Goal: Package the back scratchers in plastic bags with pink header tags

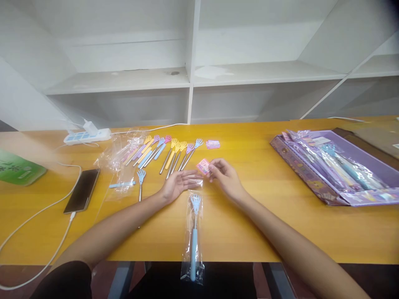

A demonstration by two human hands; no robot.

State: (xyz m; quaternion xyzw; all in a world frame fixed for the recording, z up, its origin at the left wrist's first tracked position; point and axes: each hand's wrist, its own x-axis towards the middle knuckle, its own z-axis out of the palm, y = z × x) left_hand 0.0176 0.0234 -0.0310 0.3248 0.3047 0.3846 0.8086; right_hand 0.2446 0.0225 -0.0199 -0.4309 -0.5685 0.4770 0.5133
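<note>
My right hand (227, 179) pinches a small pink printed card (203, 167) between thumb and fingers. My left hand (180, 185) lies palm up with its fingers stretched towards the card, at the top end of a clear plastic bag (188, 249). Whether those fingers touch the bag's edge I cannot tell. Inside the bag is a blue back scratcher (194, 245) with a hand-shaped head, its handle reaching past the table's front edge. Beyond my hands lies a small stack of pink cards (213, 144). Another blue back scratcher (141, 177) lies partly under my left forearm.
Several coloured back scratchers (177, 151) lie behind my left hand, beside loose clear bags (116, 153) and a blue handle (122, 184). A charging phone (82, 191), power strip (87, 136) and green package (20, 168) sit left. A purple box (311, 178) holds bagged scratchers at right.
</note>
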